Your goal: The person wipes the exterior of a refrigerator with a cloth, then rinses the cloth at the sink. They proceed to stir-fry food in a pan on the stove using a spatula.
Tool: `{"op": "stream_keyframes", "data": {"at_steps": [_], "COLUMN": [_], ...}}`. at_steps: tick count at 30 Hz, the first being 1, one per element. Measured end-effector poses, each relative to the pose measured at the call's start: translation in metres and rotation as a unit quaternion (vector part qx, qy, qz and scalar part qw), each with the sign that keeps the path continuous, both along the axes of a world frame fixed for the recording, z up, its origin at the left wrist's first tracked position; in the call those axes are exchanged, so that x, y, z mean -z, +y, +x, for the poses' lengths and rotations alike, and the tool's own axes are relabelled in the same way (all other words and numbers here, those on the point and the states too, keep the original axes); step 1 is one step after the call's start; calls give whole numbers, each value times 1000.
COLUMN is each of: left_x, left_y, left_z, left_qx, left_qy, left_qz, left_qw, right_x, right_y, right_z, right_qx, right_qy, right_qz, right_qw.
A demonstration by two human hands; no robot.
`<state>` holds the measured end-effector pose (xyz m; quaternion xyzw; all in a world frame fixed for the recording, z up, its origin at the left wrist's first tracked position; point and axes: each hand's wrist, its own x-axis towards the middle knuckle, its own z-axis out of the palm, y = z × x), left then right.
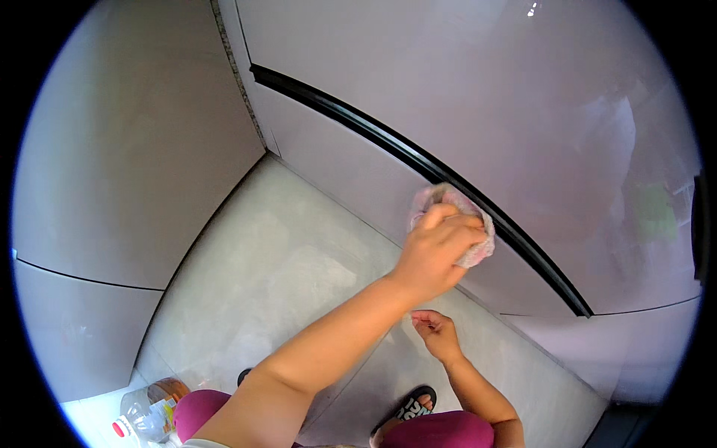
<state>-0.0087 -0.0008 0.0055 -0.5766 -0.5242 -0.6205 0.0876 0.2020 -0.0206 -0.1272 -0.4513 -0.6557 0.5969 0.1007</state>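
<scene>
My left hand (433, 250) is closed on a crumpled, pale pinkish cleaning cloth (478, 251). It presses the cloth against the glossy front panel (358, 160), just under the long black recessed handle strip (343, 112). The cloth's upper edge touches the strip. Below and nearer to me, my right hand (439, 334) hangs in the air above the floor, apart from the panel. Its fingers are loosely bent and I see nothing between them.
Another glossy panel (134, 149) meets the front at a corner on the left. A large clear bottle with a red cap (149, 412) stands on the pale tiled floor (276, 246) beside my knee. My sandalled foot (411, 407) is close below my right hand.
</scene>
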Motion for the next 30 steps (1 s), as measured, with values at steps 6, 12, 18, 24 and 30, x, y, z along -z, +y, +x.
{"op": "stream_keyframes", "data": {"at_steps": [6,12,18,24,30], "left_x": [-24,3,-11,-1,-6], "left_y": [-15,5,-3,-10,-15], "left_z": [-159,-206,-104,-116,-187], "left_qx": [-193,-394,-290,-247,-354], "left_qy": [-422,-52,110,141,79], "left_qz": [115,-53,-81,-72,-134], "left_qw": [878,916,947,956,922], "right_x": [-15,-29,-21,-90,-132], "right_y": [4,16,20,37,59], "right_z": [-4,2,-17,-75,-98], "right_qx": [-10,15,-37,-106,-92], "right_qy": [19,-7,14,63,95], "right_qz": [21,38,66,248,376], "right_qw": [1000,999,997,961,917]}}
